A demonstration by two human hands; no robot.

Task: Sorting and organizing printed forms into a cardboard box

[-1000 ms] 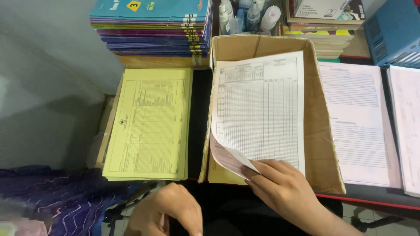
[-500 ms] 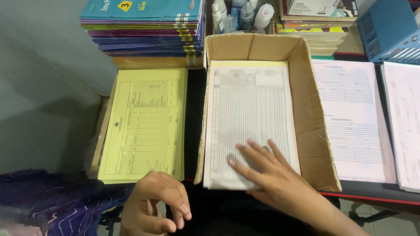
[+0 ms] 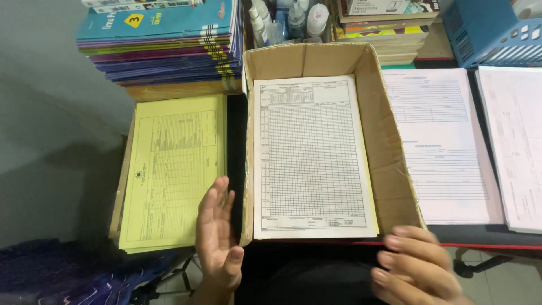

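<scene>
Now one cardboard box sits on the worktop holding one stack of white gridded forms. Left hand stands edge-on against the box's left wall, fingers straight and pressed together, holding nothing. Right hand hovers at the box's near right corner, fingers loosely curled, empty. One yellow form stack lies left; two white form stacks lie right.

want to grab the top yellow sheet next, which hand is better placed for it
Probably the left hand: it lies open on the near right edge of the yellow sheets, beside the cardboard box. The right hand sits below the box's near right corner, with the box between it and the yellow stack.
</scene>
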